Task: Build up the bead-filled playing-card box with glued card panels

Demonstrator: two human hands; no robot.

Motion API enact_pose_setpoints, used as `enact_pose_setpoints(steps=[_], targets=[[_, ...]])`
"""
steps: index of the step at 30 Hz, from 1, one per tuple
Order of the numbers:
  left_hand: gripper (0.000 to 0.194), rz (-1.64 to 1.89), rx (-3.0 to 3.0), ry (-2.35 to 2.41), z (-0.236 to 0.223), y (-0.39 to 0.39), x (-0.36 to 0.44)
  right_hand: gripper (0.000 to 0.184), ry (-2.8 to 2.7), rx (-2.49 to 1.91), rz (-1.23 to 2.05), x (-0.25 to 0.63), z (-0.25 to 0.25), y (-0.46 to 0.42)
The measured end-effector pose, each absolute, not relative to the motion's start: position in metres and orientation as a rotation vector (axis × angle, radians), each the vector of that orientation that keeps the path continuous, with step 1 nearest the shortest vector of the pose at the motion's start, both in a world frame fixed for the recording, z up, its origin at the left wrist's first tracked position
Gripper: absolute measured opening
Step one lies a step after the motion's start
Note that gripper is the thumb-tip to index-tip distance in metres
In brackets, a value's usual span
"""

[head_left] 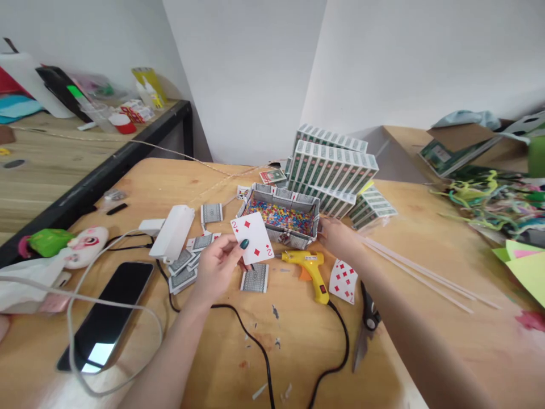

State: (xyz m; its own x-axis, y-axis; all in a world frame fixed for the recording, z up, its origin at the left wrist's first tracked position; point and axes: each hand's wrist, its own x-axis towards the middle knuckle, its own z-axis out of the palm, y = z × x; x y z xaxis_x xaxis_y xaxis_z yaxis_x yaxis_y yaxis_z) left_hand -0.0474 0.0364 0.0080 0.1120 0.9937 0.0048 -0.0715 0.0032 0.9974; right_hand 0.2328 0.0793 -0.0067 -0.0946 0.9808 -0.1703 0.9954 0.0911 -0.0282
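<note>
In my left hand (219, 264) a playing card (254, 237), the two of diamonds, is pinched between thumb and fingers, face up. It is held in front of an open box (293, 237) built of grey-backed playing cards, with small colourful bits (281, 217) inside. My right hand (336, 236) is at the box's right end, its fingers curled against that wall and partly hidden. A yellow glue gun (313, 267) lies on the table just in front of the box. Beside it are a face-down card (254, 278) and a diamonds card (343, 281).
Stacked card packs (334, 167) stand behind the box. Scissors (365, 324) and glue sticks (421, 272) lie on the right. To the left are loose cards (184, 272), a white power adapter (174, 233), a phone (108, 315) and looping cables. A cardboard box (409, 147) stands back right.
</note>
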Motion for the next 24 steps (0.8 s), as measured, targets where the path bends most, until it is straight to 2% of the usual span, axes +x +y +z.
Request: enact_pose_setpoints(steps=[2,6,24], targets=[[0.022,1.161,1.213,1.072,0.007,0.036,-0.048,0.032,2.25,1.991,-0.209,0.233,-0.005,0.088],[0.021,1.18,1.216,1.09,0.008,0.037,-0.049,0.023,2.223,1.895,-0.186,0.229,0.003,0.099],[0.023,1.161,1.26,1.131,0.004,0.039,-0.05,0.027,2.227,1.613,0.05,0.216,0.013,0.101]])
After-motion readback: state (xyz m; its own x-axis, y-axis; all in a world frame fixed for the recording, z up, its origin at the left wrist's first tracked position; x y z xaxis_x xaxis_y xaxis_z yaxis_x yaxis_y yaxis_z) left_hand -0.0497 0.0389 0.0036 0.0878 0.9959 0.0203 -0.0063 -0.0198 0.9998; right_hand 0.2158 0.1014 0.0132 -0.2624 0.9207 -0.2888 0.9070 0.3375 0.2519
